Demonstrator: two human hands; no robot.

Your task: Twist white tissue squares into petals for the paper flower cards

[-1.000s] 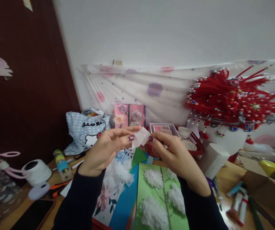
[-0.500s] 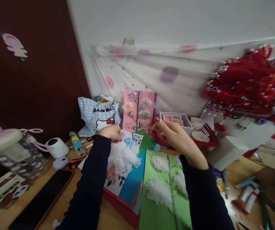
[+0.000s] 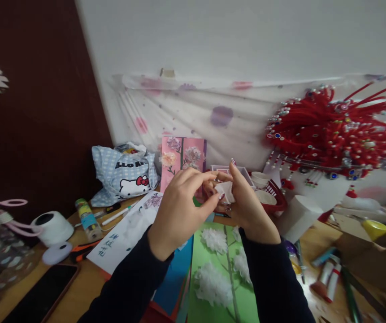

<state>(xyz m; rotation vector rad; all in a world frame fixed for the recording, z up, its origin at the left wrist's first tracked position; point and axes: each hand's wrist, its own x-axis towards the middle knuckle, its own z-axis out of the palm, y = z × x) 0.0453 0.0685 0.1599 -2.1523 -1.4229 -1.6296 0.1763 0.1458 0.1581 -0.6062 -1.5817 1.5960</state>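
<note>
My left hand (image 3: 184, 204) and my right hand (image 3: 249, 206) meet above the back of the green sheet. A small piece of white tissue paper (image 3: 225, 192) lies between them. The thumb of my left hand presses on the paper, its fingers reaching over the curled fingers of my right hand. My right hand cups the paper from the other side, its thumb pointing up. Below them, the green sheet (image 3: 202, 309) carries white ruffled paper flowers (image 3: 213, 282) along a dark painted stem. Left of it lies a white sheet (image 3: 108, 253) with painted flowers and writing, partly hidden by my left arm.
A pink flower picture (image 3: 169, 146) leans at the wall, beside a checked bag (image 3: 123, 172). To the right are a red basket (image 3: 278, 202), a red beaded headdress (image 3: 334, 134) and markers (image 3: 333, 281). A phone (image 3: 41, 294) and glue bottle (image 3: 88, 220) lie left.
My left hand has come away from the pile of white tissue pieces and moved right to my right hand. A white tissue piece now shows between both hands. The view has shifted right.
</note>
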